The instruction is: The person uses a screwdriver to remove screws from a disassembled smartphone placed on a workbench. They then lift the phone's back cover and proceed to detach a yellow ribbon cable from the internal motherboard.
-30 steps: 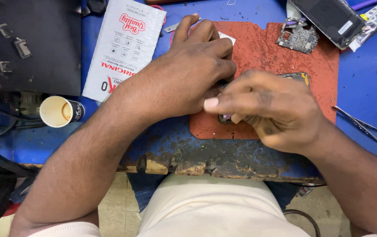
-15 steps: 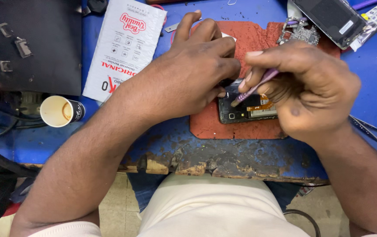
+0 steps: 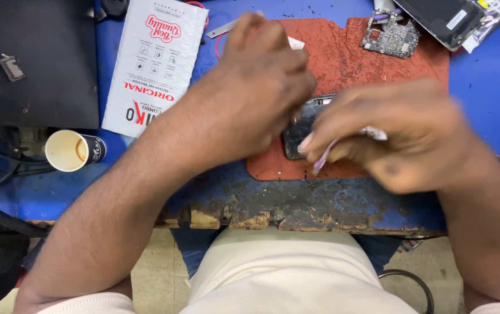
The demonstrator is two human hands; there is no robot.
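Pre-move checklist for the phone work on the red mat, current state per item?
1. Left hand pressed down on the dark opened phone: ok.
2. Right hand grips the thin purple tool: ok, though motion blur softens it.
3. Tool tip seated on the phone: cannot tell, the fingers hide it.
4. Phone lying fully on the worn red rubber mat: ok.
5. Loose green circuit board lies apart from both hands, at the mat's far edge: ok.
6. Paper cup stands near the table's front edge, close beside the left forearm: not ok.
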